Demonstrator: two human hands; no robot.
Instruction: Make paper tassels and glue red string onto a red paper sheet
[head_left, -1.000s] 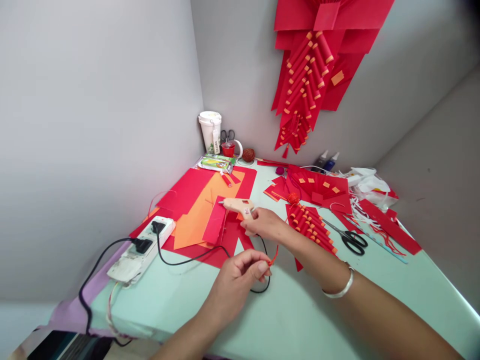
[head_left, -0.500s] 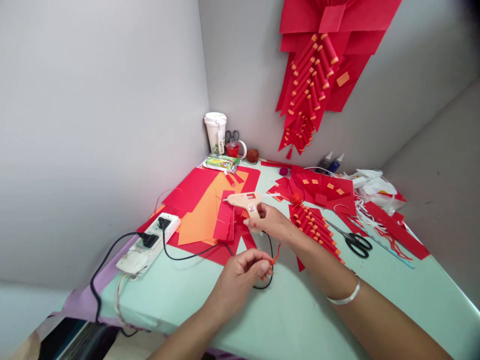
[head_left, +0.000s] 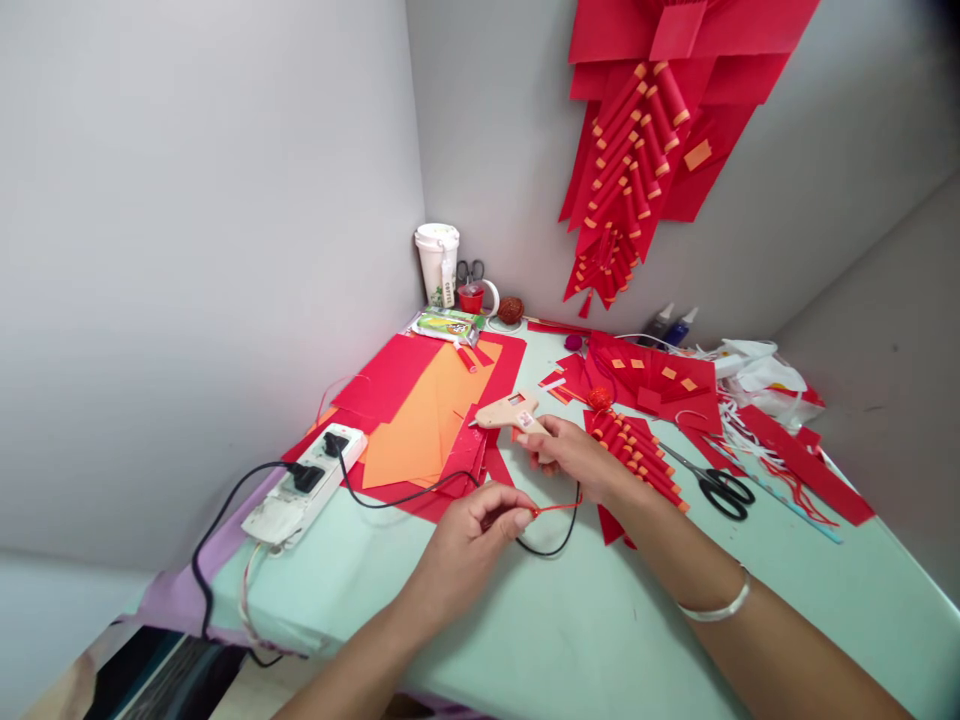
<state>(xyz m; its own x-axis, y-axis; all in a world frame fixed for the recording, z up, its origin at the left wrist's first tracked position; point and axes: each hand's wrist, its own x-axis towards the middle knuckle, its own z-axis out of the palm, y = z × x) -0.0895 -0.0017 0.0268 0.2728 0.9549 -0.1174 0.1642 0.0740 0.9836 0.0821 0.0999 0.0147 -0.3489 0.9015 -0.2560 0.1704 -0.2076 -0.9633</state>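
Note:
My right hand (head_left: 574, 455) is closed round the handle of a cream glue gun (head_left: 510, 411), its nozzle pointing left over red and orange paper sheets (head_left: 405, 455). Nearer to me, my left hand (head_left: 480, 530) pinches a thin red cord (head_left: 556, 507) between thumb and fingertips, and the cord's loose end sticks out to the right. What else the left fingers may cover is hidden. To the right of the glue gun lies a red panel with rows of small orange-tipped paper rolls (head_left: 637, 455). A dark cable (head_left: 551, 550) loops under both hands.
A white power strip (head_left: 304, 490) with black plugs lies at the table's left edge. Black-handled scissors (head_left: 724, 490) rest on the right. A white cup (head_left: 437, 265) stands in the back corner. Red paper firecracker decorations (head_left: 637, 150) hang on the wall.
The glue gun in my right hand has come lower and nearer to my left hand. The red cord, upright before, now stretches out to the right. The view has shifted slightly.

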